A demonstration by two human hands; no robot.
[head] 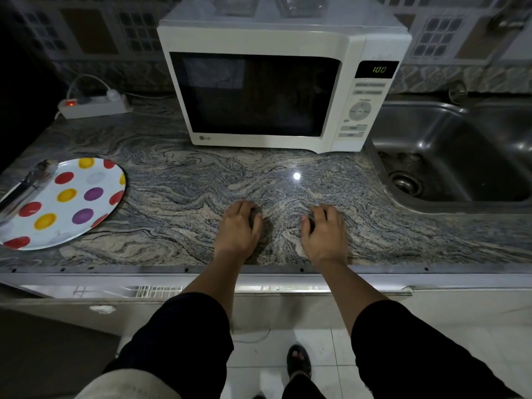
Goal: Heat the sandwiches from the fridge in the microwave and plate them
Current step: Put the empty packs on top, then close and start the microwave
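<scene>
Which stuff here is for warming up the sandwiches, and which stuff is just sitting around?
For the job:
- microwave, door closed, display reads 100
- spotted plate on the counter's left
- tongs lying on that plate
- left hand and right hand, resting on the counter

Just sitting around:
- sink
- power strip, which only carries power

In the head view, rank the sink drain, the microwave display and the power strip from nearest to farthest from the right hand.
From the right hand:
1. Sink drain, to the right in the basin.
2. Microwave display, farther back, upper right of the microwave.
3. Power strip, far back left on the counter.
</scene>
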